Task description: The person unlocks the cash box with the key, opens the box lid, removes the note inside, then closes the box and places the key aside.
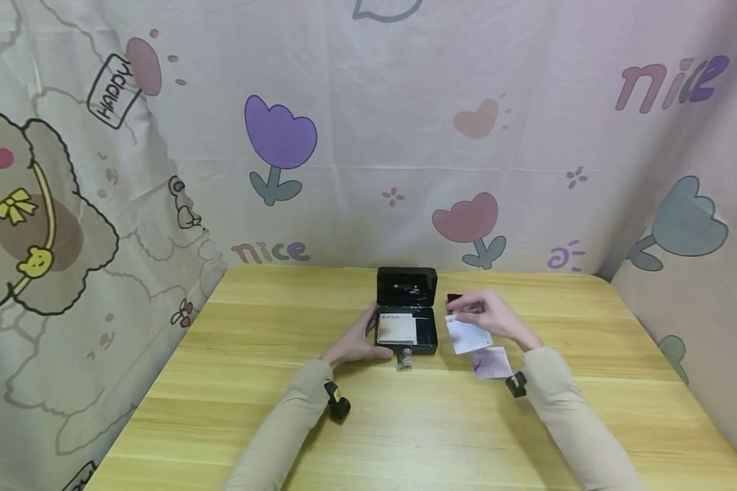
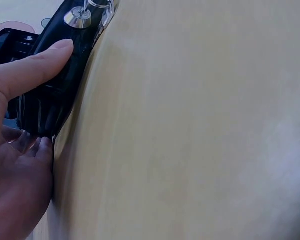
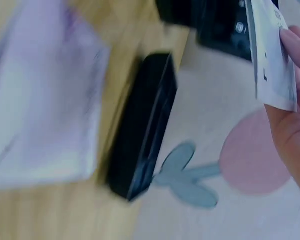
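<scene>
A small black cash box (image 1: 427,333) stands on the table with its lid raised. My left hand (image 1: 357,344) grips its left side, thumb across the front near the silver lock (image 2: 78,18) and fingers at the side wall. Keys (image 1: 405,359) hang from that lock. Inside the box, on the left, lies a pale printed paper stack (image 1: 396,329). Right of the box, my right hand (image 1: 493,316) pinches a white printed slip of paper (image 1: 469,335) between thumb and fingers, tilted above the table. A light purple slip (image 1: 493,363) lies below it.
A long black tray (image 3: 140,130) stands on the table behind the right hand, mostly hidden by it in the head view. Patterned cloth (image 1: 368,136) hangs along the table's back edge and both sides. A black wrist camera (image 1: 338,407) sits below the left sleeve.
</scene>
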The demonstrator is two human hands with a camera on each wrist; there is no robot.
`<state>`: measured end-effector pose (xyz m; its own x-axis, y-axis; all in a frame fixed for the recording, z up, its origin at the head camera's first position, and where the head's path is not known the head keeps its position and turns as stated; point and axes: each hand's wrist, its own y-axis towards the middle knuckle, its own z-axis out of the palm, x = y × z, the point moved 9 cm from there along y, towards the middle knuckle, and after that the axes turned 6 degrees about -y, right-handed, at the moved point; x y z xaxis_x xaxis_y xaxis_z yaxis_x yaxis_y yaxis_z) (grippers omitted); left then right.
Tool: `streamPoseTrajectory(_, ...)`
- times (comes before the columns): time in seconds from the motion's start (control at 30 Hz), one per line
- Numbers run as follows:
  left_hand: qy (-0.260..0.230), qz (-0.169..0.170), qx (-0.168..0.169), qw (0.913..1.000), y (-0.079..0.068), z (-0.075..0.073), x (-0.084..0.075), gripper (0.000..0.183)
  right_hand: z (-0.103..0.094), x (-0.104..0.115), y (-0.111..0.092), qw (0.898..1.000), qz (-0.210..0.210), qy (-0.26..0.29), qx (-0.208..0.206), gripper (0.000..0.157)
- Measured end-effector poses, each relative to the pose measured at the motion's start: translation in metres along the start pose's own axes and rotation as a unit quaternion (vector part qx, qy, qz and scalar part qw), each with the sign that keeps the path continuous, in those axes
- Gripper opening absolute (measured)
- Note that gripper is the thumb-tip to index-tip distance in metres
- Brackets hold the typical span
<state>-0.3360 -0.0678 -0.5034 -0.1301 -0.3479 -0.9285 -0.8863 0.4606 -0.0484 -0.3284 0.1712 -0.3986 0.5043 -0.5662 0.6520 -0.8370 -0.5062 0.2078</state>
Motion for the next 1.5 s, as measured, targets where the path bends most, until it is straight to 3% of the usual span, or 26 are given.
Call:
streamPoseTrajectory(0.37,-0.012,0.0,-0.002,0.9999,0.0,0.0,-0.003,0.121,-0.026,-0.06,-0.057,0.993,0.102,0.051,-0.025,0.035)
streamPoseTrajectory(0.7,-0.02,-0.003,-0.001,0.9998,0.0,0.001,-0.003,0.12,-0.036,-0.093,-0.087,0.985,0.164,0.053,-0.03,0.041)
streamPoseTrajectory(1.03,-0.018,-0.005,0.001,0.9998,0.001,0.001,-0.001,0.123,-0.034,-0.111,-0.1,0.98,0.186,0.055,-0.036,0.045)
streamPoseTrajectory(1.5,-0.041,-0.004,0.002,0.9991,0.001,0.002,-0.001,0.121,-0.027,-0.116,-0.102,0.975,0.216,0.043,-0.013,0.046)
